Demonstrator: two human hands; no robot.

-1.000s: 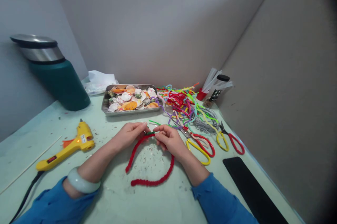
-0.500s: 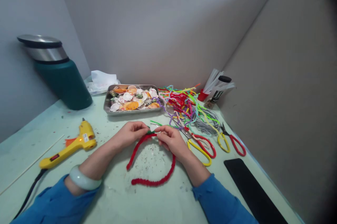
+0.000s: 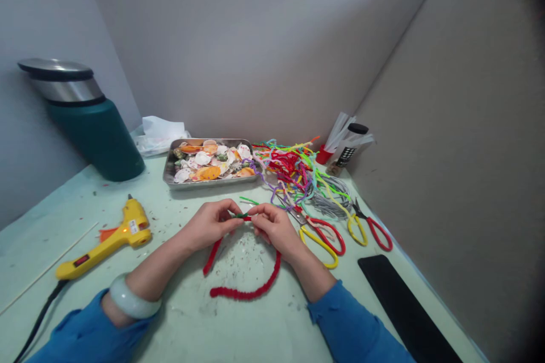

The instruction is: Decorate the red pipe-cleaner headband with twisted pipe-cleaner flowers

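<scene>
A red pipe cleaner [image 3: 251,295] is being held above a pale green table [image 3: 191,329], its upper stretch gripped at the fingertips of two bare hands. It is being pinched by the left hand [image 3: 213,225], the grip closed with thumb against fingers; just beside, it is being pinched by the right hand [image 3: 275,229], also in a closed grip. At the narrow gap between the two, a green strand [image 3: 240,216] is being held along the red, its ends partly covered by fingers. Below the hands, one short red end is hanging at left, while the longer end is being curved round from the right toward the middle.

A pale bangle [image 3: 134,300] is being worn on the left wrist. On the left side of the table, a yellow glue gun [image 3: 134,221] is lying near a thin stick [image 3: 51,266]. Behind the hands, shells [image 3: 208,173] are being held in a metal tray [image 3: 213,183], flanked by a teal bottle [image 3: 96,138] and a tangled pile of coloured pipe cleaners [image 3: 292,167]. Two pairs of scissors [image 3: 315,220] are lying at right, near a long black object [image 3: 404,306].
</scene>
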